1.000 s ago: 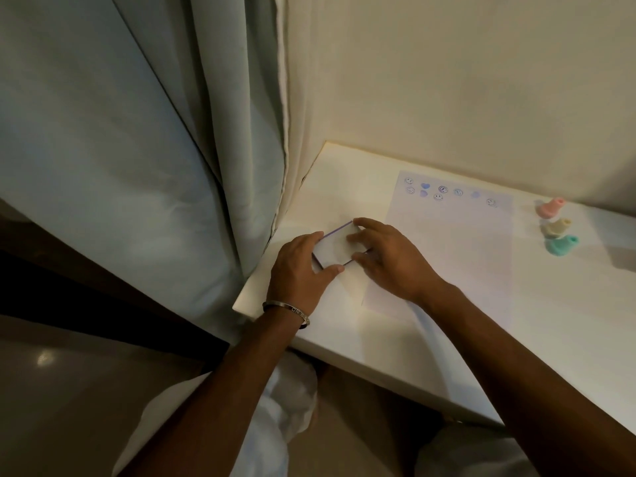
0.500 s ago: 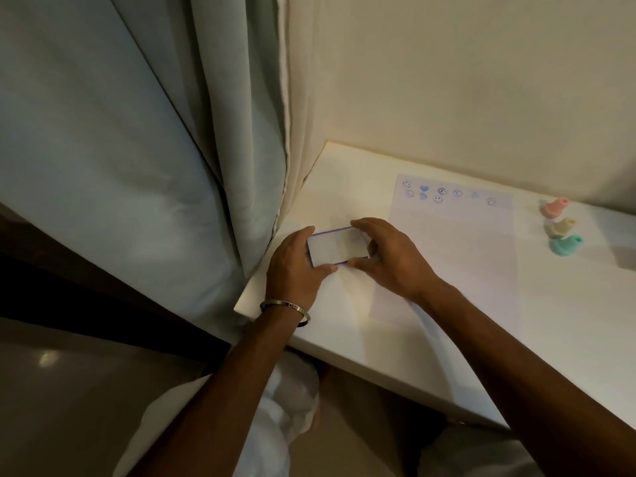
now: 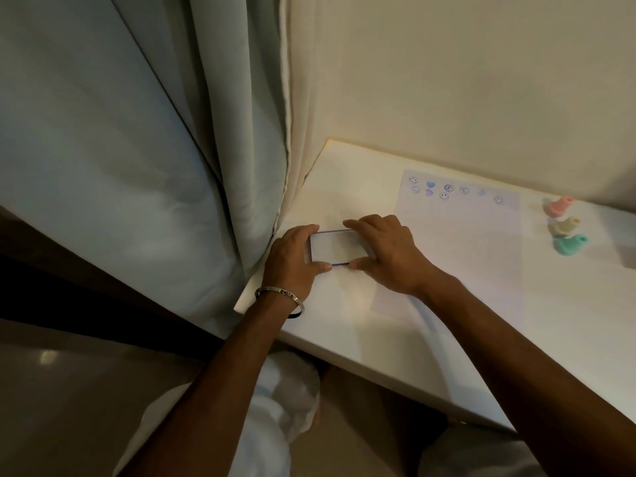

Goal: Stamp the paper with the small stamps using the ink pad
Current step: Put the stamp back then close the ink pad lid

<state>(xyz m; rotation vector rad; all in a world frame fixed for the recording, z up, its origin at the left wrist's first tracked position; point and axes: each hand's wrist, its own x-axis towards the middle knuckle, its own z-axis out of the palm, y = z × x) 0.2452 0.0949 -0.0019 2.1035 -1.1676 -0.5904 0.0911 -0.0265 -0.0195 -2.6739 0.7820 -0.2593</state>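
A small flat ink pad case (image 3: 335,246) with a pale lid and purple edge lies on the white desk, left of the paper. My left hand (image 3: 292,258) grips its left end and my right hand (image 3: 385,251) grips its right end, thumb at the near edge. The lid looks closed. The pale paper sheet (image 3: 457,242) lies to the right, with several blue stamp marks (image 3: 447,191) along its far edge. Three small stamps lie on their sides beyond the paper's right edge: pink (image 3: 559,205), beige (image 3: 564,226) and teal (image 3: 569,244).
The white desk (image 3: 344,304) ends at a near edge running diagonally and meets a cream wall (image 3: 447,80) at the back. A grey-blue curtain (image 3: 155,149) hangs against the desk's left end. My knees in white cloth (image 3: 278,407) show below the desk.
Both hands have turned the ink pad case from a tilted diamond pose to lie square and flat on the desk, and shifted it slightly left. The stamps and paper have stayed put.
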